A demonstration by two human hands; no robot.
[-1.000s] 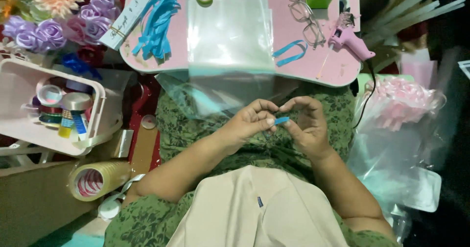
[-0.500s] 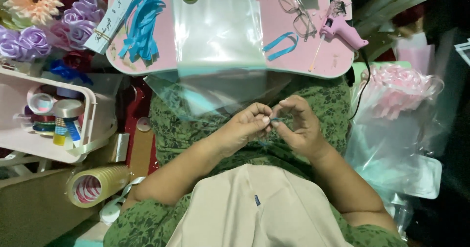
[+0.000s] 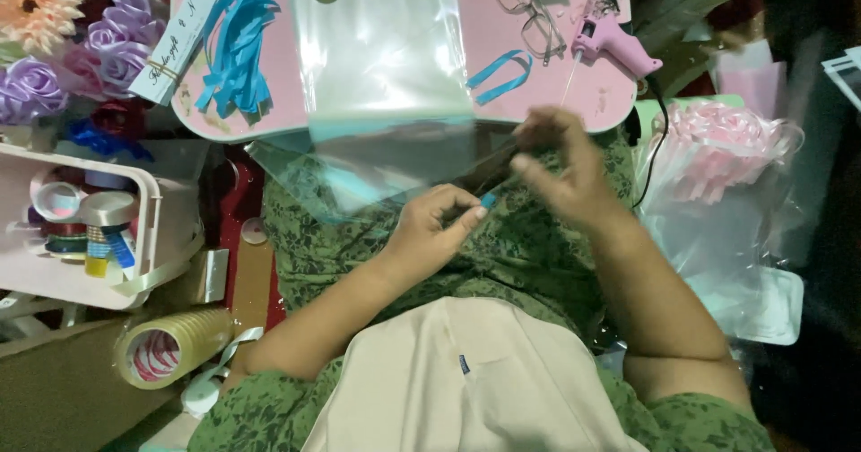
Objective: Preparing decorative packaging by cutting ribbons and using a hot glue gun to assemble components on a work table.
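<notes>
The left hand [image 3: 439, 228] pinches a small blue ribbon piece [image 3: 487, 201] over the lap, while the right hand [image 3: 560, 169], fingers loosely curled, seems to draw a thin strand from it. Light, limp and slippery, the ribbon looks best gripped at its end; clear plastic sheets [image 3: 386, 57] overhang the pink bench [image 3: 502, 102] just beyond.

The left hand [image 3: 437, 228] pinches a blue ribbon piece [image 3: 487, 200]; the right hand [image 3: 560, 167] hovers near the pink table [image 3: 502, 53].
</notes>
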